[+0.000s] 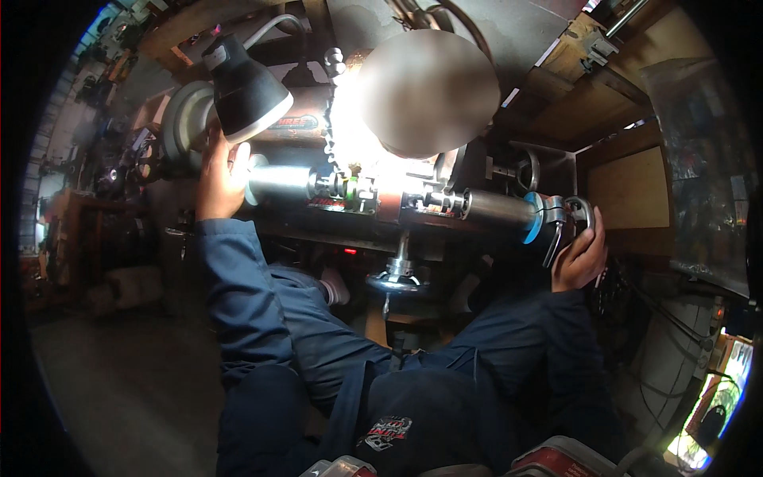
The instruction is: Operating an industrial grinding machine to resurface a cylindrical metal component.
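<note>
A bench machine lies across in front of me, with a silver cylinder [282, 182] on its left and a longer metal cylinder [501, 213] on its right. Between them sit small bright shafts and fittings [362, 191]. My left hand [222, 181] reaches up to a pale wheel [181, 127] at the left end, fingers against its rim; a black lamp [242, 91] partly hides the fingertips. On the right, a blue ring [534, 219] and a metal clamp [554, 211] circle the cylinder's end. My right hand [582, 256] is closed around a curved metal handle [586, 213] beside the clamp.
A chrome handwheel [397, 282] projects from the machine's front, above my lap. Behind the middle stands a large round shape [429, 91], blurred, in strong glare. Wooden panels [628, 189] and a clear plastic sheet [703, 167] are at the right. Cables [675, 318] hang below them.
</note>
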Demonstrator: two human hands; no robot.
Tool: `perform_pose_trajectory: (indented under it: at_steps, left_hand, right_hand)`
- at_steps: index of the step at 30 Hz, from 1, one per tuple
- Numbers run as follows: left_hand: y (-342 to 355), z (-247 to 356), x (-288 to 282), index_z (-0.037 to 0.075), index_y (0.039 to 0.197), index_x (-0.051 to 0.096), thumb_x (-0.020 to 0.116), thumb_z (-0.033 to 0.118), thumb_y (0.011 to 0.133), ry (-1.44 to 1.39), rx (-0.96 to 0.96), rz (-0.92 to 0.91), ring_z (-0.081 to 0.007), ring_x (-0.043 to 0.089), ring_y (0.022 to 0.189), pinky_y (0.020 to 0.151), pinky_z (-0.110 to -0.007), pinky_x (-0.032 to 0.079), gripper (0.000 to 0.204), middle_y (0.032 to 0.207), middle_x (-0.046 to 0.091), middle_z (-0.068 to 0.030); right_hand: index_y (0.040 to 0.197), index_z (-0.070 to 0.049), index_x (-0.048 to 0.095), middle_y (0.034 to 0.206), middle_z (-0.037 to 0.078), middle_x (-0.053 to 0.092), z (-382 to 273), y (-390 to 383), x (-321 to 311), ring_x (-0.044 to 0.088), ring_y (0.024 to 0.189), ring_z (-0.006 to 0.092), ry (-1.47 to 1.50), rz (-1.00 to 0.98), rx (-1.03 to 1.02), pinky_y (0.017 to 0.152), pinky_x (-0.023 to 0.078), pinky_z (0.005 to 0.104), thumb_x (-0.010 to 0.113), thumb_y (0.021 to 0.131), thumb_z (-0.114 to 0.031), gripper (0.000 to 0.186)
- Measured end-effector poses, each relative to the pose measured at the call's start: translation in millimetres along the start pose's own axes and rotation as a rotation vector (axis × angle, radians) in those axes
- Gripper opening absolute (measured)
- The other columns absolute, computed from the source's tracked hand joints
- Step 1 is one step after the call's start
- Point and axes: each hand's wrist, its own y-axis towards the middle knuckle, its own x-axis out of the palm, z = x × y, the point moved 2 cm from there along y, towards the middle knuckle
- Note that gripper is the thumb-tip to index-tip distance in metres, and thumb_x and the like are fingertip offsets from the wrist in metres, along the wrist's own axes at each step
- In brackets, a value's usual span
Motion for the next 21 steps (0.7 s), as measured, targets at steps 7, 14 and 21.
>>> perform_pose_trajectory:
  at_steps: [7,14,21]
  left_hand:
    - [-1,-6,2,0.003,0.118,0.059,0.057,0.025,0.098,-0.079,-0.065,-0.004,-0.0244,0.065,0.085,0.077,-0.037,0.051,0.029,0.095,0.066,-0.0148]
    - [-4,-3,-5,0.002,0.122,0.054,0.057,0.021,0.098,-0.074,-0.114,-0.068,-0.025,0.06,0.099,0.087,-0.035,0.047,0.031,0.112,0.061,-0.015]
    - [-5,19,-4,0.0,0.11,0.059,0.058,0.02,0.098,-0.013,-0.089,0.001,-0.0214,0.066,0.083,0.075,-0.034,0.051,0.024,0.093,0.068,-0.0124]
  right_hand:
    - [0.125,0.005,0.055,0.111,0.024,0.062,38,-49,19,0.063,0.095,0.0344,0.374,-0.094,-0.003,0.083,0.049,0.0409,0.05,0.095,-0.022,0.04]
    - [0.13,0.006,0.048,0.109,0.016,0.063,64,-46,46,0.063,0.104,0.0262,0.875,-0.406,0.027,0.088,0.049,0.035,0.06,0.091,-0.017,0.047]
    - [0.13,0.007,0.047,0.109,0.02,0.063,71,-45,52,0.064,0.101,0.0319,0.808,-0.538,0.046,0.085,0.05,0.0381,0.059,0.093,-0.021,0.048]
